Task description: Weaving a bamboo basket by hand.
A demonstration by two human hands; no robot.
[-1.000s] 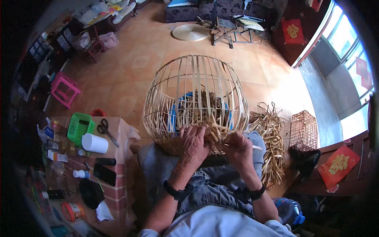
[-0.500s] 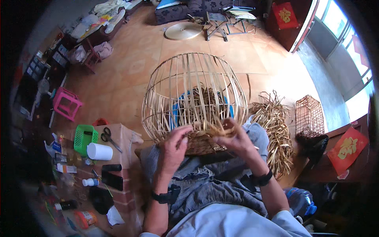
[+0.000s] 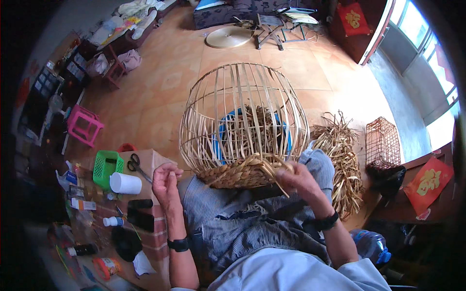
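A basket frame of thin pale ribs and hoops point(image 3: 244, 97) rests tilted at my lap. Its near end carries a thick braided band of dry brown leaf strips point(image 3: 238, 173). My right hand point(image 3: 301, 183) is at the right end of this band, fingers closed on a dry leaf strip point(image 3: 280, 184) that sticks out of the weave. My left hand point(image 3: 167, 186) is raised left of the basket, apart from it, beside the table edge. Its fingers are loosely bent and slightly apart, with nothing visible in them.
Left, a covered table point(image 3: 158, 225) holds scissors point(image 3: 138, 165), a green plastic basket point(image 3: 102, 169), a white canister point(image 3: 125, 184) and small bottles. A blue tub point(image 3: 218, 140) of dry strips shows through the ribs. Right are a leaf-strip pile point(image 3: 340, 169) and a wire-like basket point(image 3: 382, 140).
My left hand has left the braided band and moved left toward the table. My right hand has shifted slightly right and down with the strip. More of the band now shows.
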